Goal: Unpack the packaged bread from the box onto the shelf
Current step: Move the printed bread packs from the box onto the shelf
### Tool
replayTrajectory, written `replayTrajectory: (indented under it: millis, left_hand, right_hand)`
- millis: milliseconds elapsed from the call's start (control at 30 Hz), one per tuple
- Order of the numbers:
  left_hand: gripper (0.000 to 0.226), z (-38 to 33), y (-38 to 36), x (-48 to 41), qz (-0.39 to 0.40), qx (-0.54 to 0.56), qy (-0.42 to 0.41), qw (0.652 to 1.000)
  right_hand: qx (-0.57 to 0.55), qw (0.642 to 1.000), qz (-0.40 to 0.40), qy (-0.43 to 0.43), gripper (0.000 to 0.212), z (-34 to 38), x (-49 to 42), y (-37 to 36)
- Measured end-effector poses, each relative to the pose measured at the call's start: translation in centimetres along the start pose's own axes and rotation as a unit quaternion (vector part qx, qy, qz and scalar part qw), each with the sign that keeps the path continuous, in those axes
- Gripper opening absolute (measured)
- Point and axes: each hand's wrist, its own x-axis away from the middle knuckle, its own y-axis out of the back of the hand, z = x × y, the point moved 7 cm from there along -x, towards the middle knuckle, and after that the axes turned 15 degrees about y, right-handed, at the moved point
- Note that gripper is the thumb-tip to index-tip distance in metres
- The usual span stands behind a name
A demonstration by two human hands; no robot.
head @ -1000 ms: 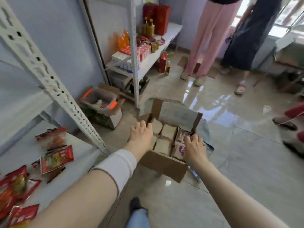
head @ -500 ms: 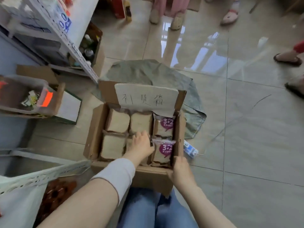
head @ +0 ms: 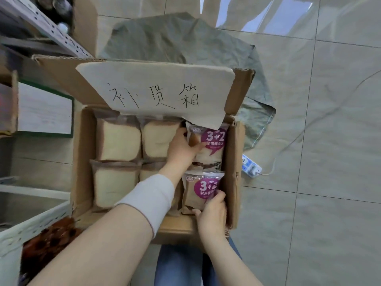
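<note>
An open cardboard box lies on the floor below me, its back flap bearing a handwritten paper label. Inside are several packs of plain sliced bread on the left and two purple-labelled bread packs on the right. My left hand grips the left edge of the far purple pack. My right hand holds the bottom right corner of the near purple pack. Both packs are still inside the box.
A white perforated shelf edge with red snack packs sits at lower left. Another shelf post and boxes stand at upper left. A grey sack lies behind the box, a power strip to its right.
The view has closed in on the box. My left hand moved from the middle bread packs to the far purple pack. My right hand moved from the box's front edge onto the near purple pack.
</note>
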Motion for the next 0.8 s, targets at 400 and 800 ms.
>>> replayTrajectory:
  millis: [400, 800]
  left_hand:
    - [0.038, 1.2, 5.4, 5.7, 0.068, 0.116, -0.1, 0.986]
    - [0.038, 9.8, 25.7, 26.1, -0.176, 0.361, -0.156, 0.903]
  right_hand:
    - [-0.043, 0.993, -0.033, 0.101, 0.039, 1.4, 2.4, 2.6]
    - [-0.218, 0.942, 0.015, 0.255, 0.029, 4.3, 15.9, 10.7]
